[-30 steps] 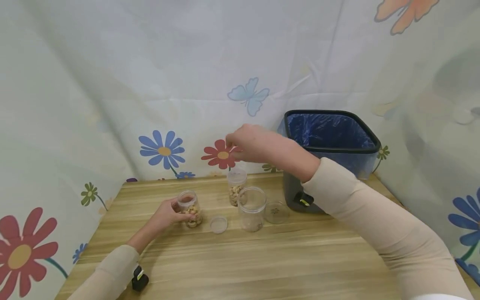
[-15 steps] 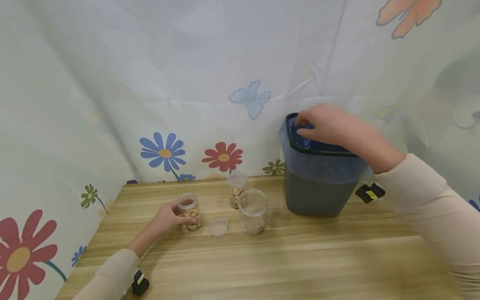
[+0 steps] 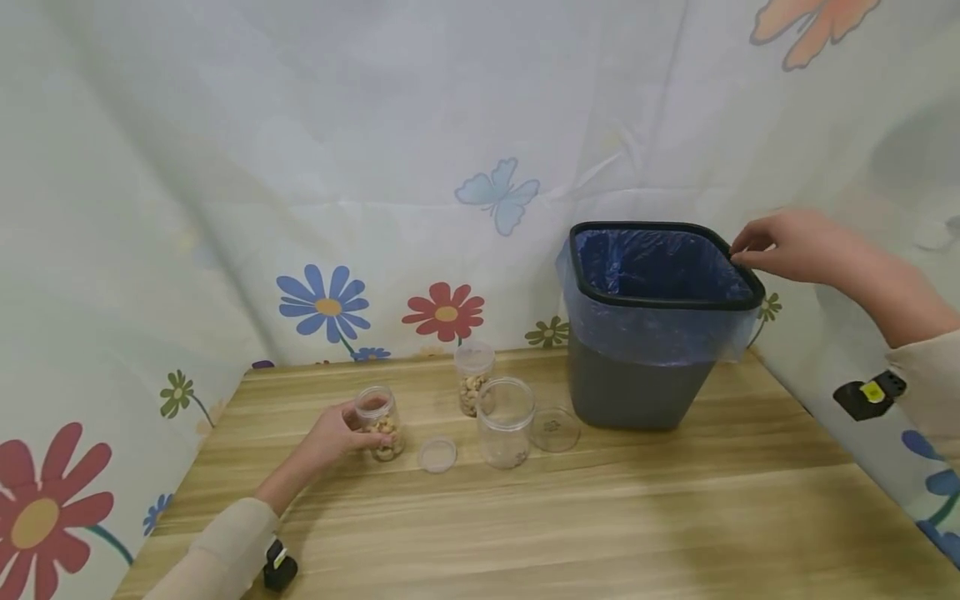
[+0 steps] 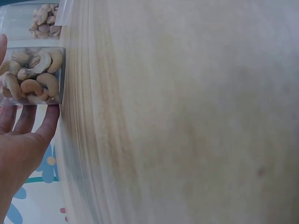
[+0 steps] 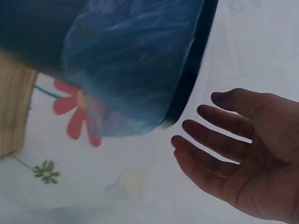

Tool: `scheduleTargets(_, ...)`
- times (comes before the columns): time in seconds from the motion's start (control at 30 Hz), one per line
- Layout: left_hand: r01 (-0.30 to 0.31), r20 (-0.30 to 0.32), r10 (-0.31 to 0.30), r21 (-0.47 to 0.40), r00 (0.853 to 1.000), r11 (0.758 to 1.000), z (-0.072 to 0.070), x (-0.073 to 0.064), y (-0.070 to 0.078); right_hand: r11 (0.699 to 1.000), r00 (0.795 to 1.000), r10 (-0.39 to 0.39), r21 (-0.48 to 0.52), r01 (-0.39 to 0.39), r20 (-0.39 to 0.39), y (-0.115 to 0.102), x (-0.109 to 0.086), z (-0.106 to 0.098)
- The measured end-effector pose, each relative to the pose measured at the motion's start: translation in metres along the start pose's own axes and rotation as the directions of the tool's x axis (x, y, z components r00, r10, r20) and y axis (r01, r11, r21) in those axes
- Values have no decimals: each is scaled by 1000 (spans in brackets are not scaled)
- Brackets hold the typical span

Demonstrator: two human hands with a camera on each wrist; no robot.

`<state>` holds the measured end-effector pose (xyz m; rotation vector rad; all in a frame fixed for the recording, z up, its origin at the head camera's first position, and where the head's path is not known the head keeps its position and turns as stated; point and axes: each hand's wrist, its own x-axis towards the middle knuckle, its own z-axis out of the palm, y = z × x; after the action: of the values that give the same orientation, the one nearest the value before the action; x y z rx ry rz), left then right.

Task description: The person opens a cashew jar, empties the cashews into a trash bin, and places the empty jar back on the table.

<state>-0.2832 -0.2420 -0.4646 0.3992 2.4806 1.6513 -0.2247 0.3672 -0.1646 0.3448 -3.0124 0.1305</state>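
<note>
My left hand (image 3: 330, 435) holds a small clear jar (image 3: 386, 417) of cashews round its side, on the left of the wooden table. This jar has no lid on. In the left wrist view, cashews (image 4: 35, 86) show through its wall, with fingertips along one side. A small round clear lid (image 3: 437, 455) lies just right of it. My right hand (image 3: 813, 246) is at the right rim of the dark grey waste bin (image 3: 630, 392), holding nothing. From the right wrist, its fingers (image 5: 219, 140) look relaxed and slightly bent, beside the bin's rim.
A second cashew jar (image 3: 472, 390), lid on, stands behind a wider clear jar (image 3: 504, 437). A larger clear lid (image 3: 555, 430) lies between that wide jar and the bin. Blue bag liner (image 3: 652, 333) folds over the bin's rim. A flowered curtain (image 3: 375, 208) backs the table.
My right hand has swept right, from above the jars, over the bin's mouth, to its far right rim. The left hand has stayed put on its jar.
</note>
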Motion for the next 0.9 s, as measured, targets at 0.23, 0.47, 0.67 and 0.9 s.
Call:
scheduleTargets(0.23, 13, 1, -13, -12, 1000, 1000, 2, -2, 3, 938, 978, 163, 289, -194, 127, 36, -14, 17)
scheduleTargets(0.47, 20, -6, -20, 0, 1000, 1000, 1, -1, 3, 736, 959, 153, 620, -272, 239, 48, -18, 40)
scheduleTargets(0.67, 20, -3, -20, -11, 1000, 1000, 2, -1, 2, 558, 954, 144, 774, -299, 264, 54, -15, 55)
scheduleTargets(0.9, 17, -4, -17, -21, 1000, 1000, 1, -1, 3, 366, 959, 118, 887, -283, 257, 57, -17, 75)
